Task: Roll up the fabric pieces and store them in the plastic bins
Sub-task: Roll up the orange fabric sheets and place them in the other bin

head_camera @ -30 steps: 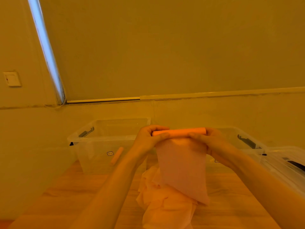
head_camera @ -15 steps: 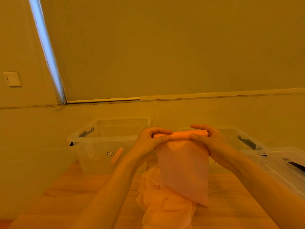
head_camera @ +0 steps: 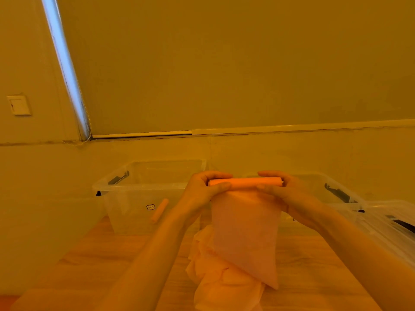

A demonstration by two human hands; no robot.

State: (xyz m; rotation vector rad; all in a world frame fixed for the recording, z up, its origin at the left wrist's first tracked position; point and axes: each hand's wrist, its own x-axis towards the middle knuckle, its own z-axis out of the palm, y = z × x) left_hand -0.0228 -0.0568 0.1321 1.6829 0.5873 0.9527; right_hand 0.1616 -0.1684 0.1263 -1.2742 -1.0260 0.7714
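Since half a second ago, the fingers of both hands have curled further over the top of the roll, and the roll looks a little more even and straight between them. Both hands are raised in front of the person, above the desk, with the forearms reaching forward and upward from the lower corners of the view. The left hand grips the left end of the orange fabric roll, thumb below and fingers bent over the top. The right hand grips the right end in the same way, its thumb pressing under the roll. The roll lies level between the two hands. From it, the loose part of the fabric hangs straight down below the hands, and its lower edge touches a crumpled fabric pile on the desk, under the wrists. Behind the left hand stands a clear plastic bin, and one finished small roll leans inside it. Behind the right hand is a second clear bin, partly hidden. To the right of the right forearm lies more clear plastic, perhaps a lid, I cannot tell.
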